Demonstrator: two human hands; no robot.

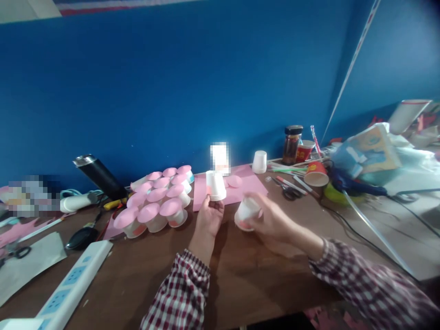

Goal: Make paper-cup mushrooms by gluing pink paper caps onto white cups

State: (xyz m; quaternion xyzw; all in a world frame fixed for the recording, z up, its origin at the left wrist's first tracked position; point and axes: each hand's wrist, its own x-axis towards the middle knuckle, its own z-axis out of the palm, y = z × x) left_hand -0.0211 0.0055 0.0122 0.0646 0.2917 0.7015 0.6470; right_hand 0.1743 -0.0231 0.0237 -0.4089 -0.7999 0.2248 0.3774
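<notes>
My left hand [212, 214] grips a small stack of white paper cups [216, 187], turned upside down, from below and the near side. To its right, my right hand [270, 215] is closed around a single upside-down white paper cup [248, 211] with a pinkish patch near its rim; it is slightly blurred. Beyond both hands lies a sheet of pink paper [247, 176] with a pink paper round [234, 182] on it. On the left, several upturned cups topped with pink paper rounds [149, 212] stand in rows. Another white cup [259, 162] stands upside down at the back.
A power strip [74, 279] and a black tumbler [99, 176] lie left. Right are scissors [290, 190], pens [299, 184], a dark jar [292, 144], a red cup [316, 174], a blue glue gun [343, 181] with its cable, and plastic bags [405, 153]. A blue wall [192, 82] rises behind.
</notes>
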